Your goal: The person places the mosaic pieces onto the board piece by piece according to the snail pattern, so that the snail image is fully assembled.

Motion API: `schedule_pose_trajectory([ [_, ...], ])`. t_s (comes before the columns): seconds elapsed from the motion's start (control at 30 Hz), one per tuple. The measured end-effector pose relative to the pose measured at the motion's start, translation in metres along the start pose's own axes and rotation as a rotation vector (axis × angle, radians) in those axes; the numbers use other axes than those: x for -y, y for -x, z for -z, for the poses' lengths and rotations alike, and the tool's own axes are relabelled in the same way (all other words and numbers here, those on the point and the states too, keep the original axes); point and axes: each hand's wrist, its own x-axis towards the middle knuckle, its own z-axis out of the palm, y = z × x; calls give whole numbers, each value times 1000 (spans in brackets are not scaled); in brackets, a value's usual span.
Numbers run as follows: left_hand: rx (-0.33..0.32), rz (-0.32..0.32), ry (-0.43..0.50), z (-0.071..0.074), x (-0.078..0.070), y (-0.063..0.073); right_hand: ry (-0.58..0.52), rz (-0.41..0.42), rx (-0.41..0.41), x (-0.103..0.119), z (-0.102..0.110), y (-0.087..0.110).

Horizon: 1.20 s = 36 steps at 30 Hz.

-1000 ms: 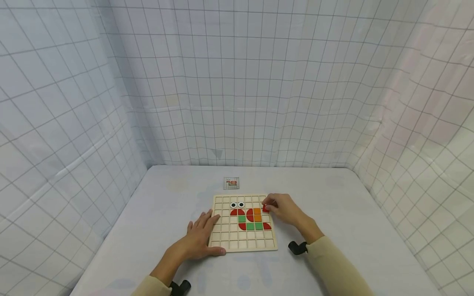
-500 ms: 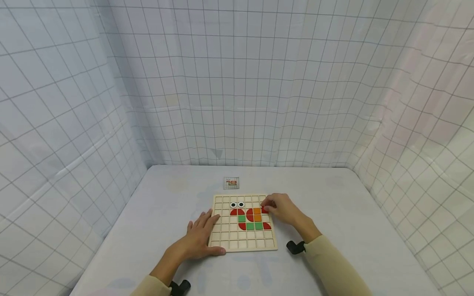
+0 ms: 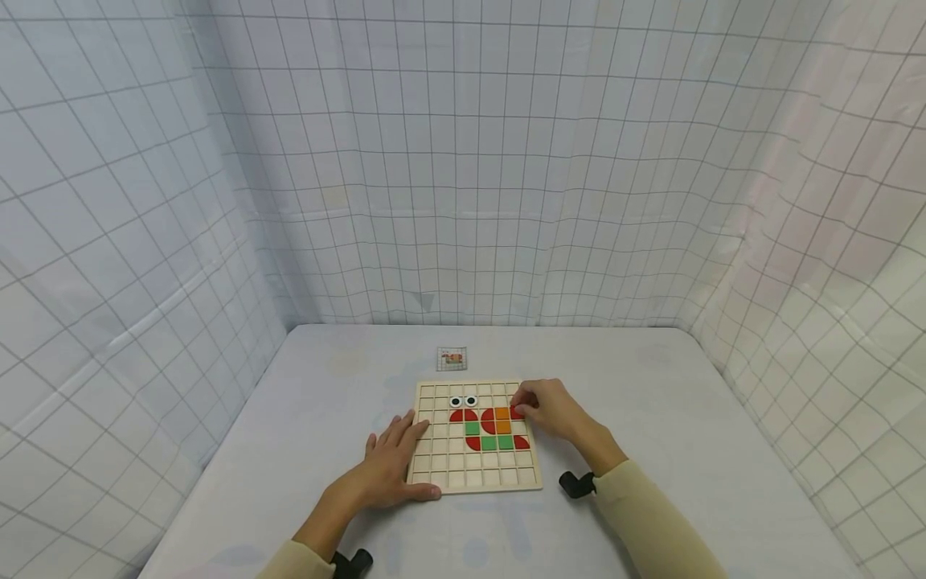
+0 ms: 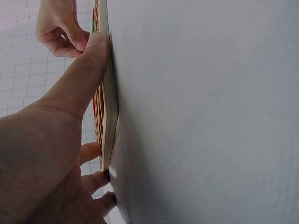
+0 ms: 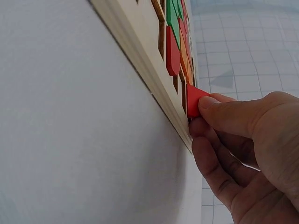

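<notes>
A pale wooden grid board (image 3: 473,480) lies on the table with coloured tiles set in its cells. My left hand (image 3: 389,468) rests along its left side, fingers spread and thumb at the front edge. Between thumb and fingers my right hand (image 3: 553,408) pinches a red tile (image 5: 192,101) over a cell in the right column, beside an orange tile (image 3: 502,413). In the right wrist view, that red tile stands slightly proud of the board; its far edge is hidden by my fingers. Two eye tiles (image 3: 471,400), green tiles (image 3: 489,442) and other red tiles (image 3: 522,442) sit in cells.
Behind the board a small picture card (image 3: 452,359) lies flat on the white table (image 3: 347,362). White grid-patterned curtains (image 3: 463,201) enclose the table at the back and both sides.
My right hand has shifted slightly left, bringing the red tile from the board's right edge in against the orange tile. The left hand has stayed in place.
</notes>
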Motion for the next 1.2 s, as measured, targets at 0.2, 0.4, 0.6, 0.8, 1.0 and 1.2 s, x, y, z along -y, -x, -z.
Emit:
schedule_pose_trajectory([
  [0.2,-4,-10,-3,0,0,0,3,-28,0,4,1,-1],
  [0.4,-4,-10,1,-1,1,0,35,-37,0,4,-2,-2],
  [0.6,-2,-7,7,0,2,0,47,-44,1,3,-4,-1],
  [0.8,-4,-10,7,-1,3,0,37,-43,-1,3,-4,0],
  [1.0,0,-10,12,-1,2,0,45,-9,-1,1,-1,7],
  [1.2,-1,-18,4,1,1,-1,84,35,-27,-3,6,16],
])
